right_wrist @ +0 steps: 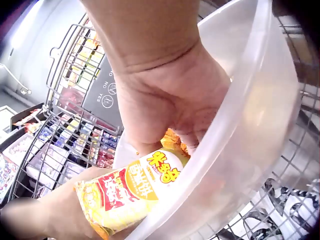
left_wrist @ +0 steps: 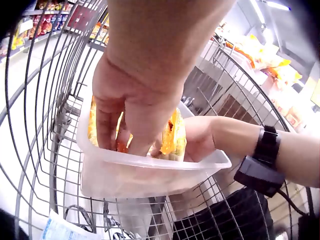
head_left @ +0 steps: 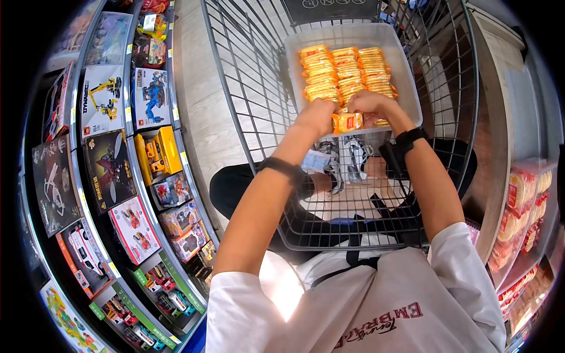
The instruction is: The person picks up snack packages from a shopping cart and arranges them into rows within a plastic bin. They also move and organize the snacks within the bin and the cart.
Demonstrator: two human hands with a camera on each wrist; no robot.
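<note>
A translucent plastic box point(head_left: 407, 76) sits inside the shopping cart, holding rows of yellow-and-orange wrapped snack packets point(head_left: 347, 70). At its near side my left hand point(head_left: 319, 116) reaches down over the rim. Its fingers point(left_wrist: 105, 127) bend around yellow wrappers, their tips partly hidden by the box wall. My right hand point(head_left: 372, 106) is also in the box, to the right. Its thumb and fingers grip the end of one snack packet point(right_wrist: 130, 192), whose printed face shows in the right wrist view. This packet lies between the two hands, close to the near rim.
Wire cart sides point(head_left: 232, 76) surround the box, and a dark panel point(head_left: 332, 10) stands at the cart's far end. Shelves of boxed toys point(head_left: 103, 100) line the left. Packaged food point(head_left: 521, 200) is at the right. The person's legs are beneath the cart.
</note>
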